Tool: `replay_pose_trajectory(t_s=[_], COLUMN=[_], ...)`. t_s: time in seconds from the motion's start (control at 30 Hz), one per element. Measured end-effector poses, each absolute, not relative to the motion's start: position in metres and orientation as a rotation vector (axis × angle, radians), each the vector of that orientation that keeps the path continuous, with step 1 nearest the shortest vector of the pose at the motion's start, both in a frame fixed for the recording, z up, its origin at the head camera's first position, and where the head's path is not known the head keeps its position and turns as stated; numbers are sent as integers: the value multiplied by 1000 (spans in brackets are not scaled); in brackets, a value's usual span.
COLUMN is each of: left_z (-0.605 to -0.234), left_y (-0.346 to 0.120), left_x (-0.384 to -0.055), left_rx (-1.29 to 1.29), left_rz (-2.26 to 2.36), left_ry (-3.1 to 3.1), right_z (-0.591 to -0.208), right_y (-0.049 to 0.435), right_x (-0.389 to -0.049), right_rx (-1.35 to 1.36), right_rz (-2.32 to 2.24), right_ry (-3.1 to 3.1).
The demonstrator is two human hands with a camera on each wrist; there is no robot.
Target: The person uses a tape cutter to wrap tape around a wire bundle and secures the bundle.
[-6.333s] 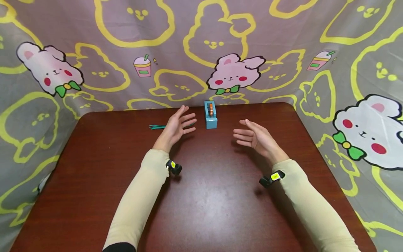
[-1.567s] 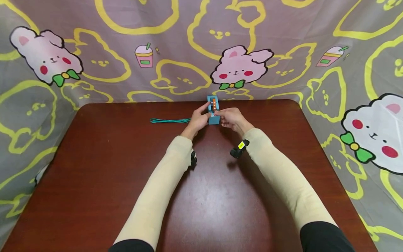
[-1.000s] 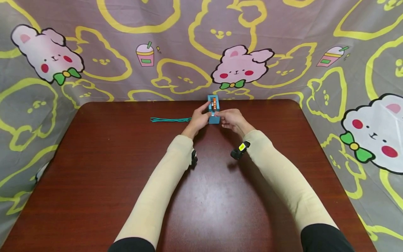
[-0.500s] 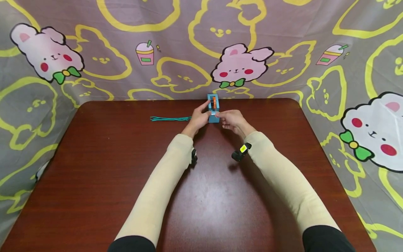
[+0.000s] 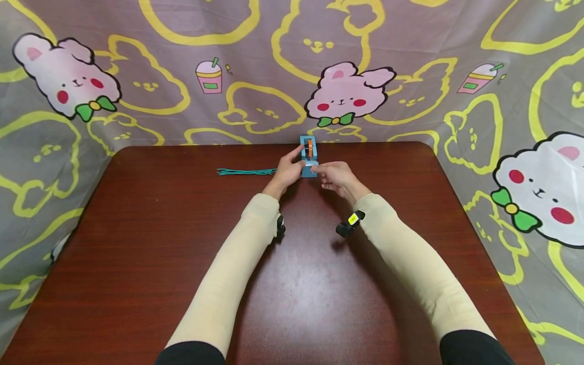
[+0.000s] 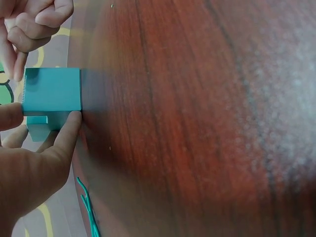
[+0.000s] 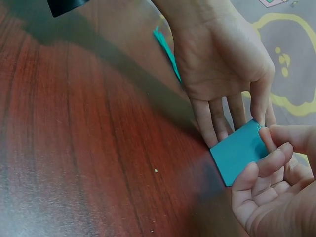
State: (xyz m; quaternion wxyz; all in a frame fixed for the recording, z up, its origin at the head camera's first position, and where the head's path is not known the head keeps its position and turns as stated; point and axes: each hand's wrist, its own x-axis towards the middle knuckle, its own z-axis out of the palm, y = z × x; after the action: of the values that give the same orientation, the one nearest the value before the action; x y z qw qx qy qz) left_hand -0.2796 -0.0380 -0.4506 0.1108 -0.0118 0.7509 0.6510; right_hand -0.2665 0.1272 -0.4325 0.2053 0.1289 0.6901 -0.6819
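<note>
A blue tape dispenser (image 5: 309, 173) with an orange tape roll (image 5: 310, 148) stands near the table's back edge. My left hand (image 5: 287, 171) holds it from the left; in the left wrist view fingers lie along the side of the dispenser (image 6: 53, 90). At its cutter end, my right hand (image 5: 338, 175) pinches the free end of the tape between thumb and forefinger. A shiny bit of tape shows there in the head view. Seen from the right wrist, the right hand (image 7: 281, 190) has its other fingers curled in beside the dispenser's front face (image 7: 239, 154).
A bundle of thin green cords (image 5: 246, 172) lies left of the left hand, partly hidden behind it. A patterned cloth (image 5: 255, 40) hangs right behind the brown table (image 5: 159, 243) and along both sides. Each wrist wears a black camera.
Both hands were apart and off the dispenser at first, then came to it. Over the last second the right hand draws slightly toward me and the roll turns; the left hand keeps its hold.
</note>
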Motion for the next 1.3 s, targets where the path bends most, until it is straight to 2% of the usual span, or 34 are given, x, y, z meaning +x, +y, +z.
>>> replay_pose_trajectory(t_s=[1.3], left_z=[-452], left_y=[-37], left_x=[-281], left_rx=[-29], left_rz=[1912], left_ry=[2249], right_z=[-438], right_y=[129], right_x=[-244], right_rx=[322], right_rz=[-1956], right_ry=[1822])
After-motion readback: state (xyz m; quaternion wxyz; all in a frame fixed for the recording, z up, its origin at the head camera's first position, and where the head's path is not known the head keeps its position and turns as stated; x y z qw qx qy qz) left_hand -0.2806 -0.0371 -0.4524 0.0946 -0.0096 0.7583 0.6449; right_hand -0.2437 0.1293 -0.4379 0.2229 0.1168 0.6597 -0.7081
